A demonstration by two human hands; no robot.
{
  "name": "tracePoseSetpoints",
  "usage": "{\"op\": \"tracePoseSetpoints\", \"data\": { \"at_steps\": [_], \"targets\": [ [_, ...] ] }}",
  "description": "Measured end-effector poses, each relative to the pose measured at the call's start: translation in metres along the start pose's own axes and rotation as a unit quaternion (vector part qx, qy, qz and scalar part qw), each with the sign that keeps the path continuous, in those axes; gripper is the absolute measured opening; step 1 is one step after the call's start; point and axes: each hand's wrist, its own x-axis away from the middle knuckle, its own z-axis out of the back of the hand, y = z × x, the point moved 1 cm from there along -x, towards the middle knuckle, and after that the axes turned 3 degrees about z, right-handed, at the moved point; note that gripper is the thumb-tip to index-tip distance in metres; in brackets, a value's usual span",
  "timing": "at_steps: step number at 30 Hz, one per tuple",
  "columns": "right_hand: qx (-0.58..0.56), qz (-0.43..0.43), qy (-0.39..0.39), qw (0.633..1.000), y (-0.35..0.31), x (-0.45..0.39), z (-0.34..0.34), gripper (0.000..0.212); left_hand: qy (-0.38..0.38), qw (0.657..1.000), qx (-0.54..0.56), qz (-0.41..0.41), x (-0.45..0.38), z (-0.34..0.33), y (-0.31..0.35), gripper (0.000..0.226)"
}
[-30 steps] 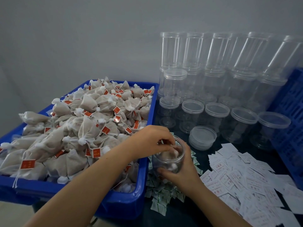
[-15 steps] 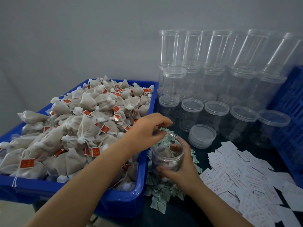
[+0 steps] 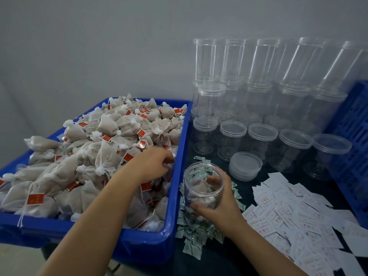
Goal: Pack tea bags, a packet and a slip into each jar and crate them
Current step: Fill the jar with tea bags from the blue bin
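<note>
Jar (image 3: pixel 203 188): open, part-filled, just right of the tub (image 3: pixel 179 156); right hand (image 3: pixel 217 204) clasps it steady for loading. Left hand (image 3: pixel 153 164), fingers curled among tea bags (image 3: pixel 99 140); grip unclear.

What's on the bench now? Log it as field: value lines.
left hand: in the bin, fingers curled among the tea bags
right hand: grips the open jar
jar contents: a few tea bags
lid: loose, behind the jar
packets: heaped under and around the jar
slips: spread to the right
empty jars: lidded, stacked behind
</note>
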Motion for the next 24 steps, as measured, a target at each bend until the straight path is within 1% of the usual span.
{"op": "tracePoseSetpoints", "data": {
  "at_steps": [5, 7, 9, 14, 19, 24],
  "targets": [
    [0.001, 0.001, -0.001, 1.0, -0.001, 0.001, 0.0, 0.09, 0.004, 0.988, -0.152, 0.009, -0.006, -0.012, -0.002, 0.026],
    [-0.003, 0.0, -0.002, 1.0, -0.001, 0.001, 0.0, 0.088, 0.003, 0.982, -0.188, 0.021, -0.008, -0.015, -0.003, 0.028],
    [-0.001, -0.001, -0.002, 1.0, -0.002, 0.001, 0.0, 0.088, 0.017, 0.979, -0.201, 0.033, -0.009, -0.015, -0.002, 0.027],
    [0.002, -0.001, -0.001, 1.0, -0.002, 0.001, 0.0, 0.088, 0.054, 0.981, -0.184, 0.016, -0.01, -0.016, -0.001, 0.02],
    [0.004, -0.004, 0.0, 1.0, -0.002, 0.001, 0.0, 0.089, 0.057, 0.993, -0.105, 0.004, -0.009, -0.014, -0.001, 0.019],
    [0.005, -0.01, 0.002, 1.0, 0.0, 0.002, 0.001, 0.091, 0.118, 0.991, -0.058, -0.02, -0.007, -0.005, 0.0, 0.016]
  ]
}}
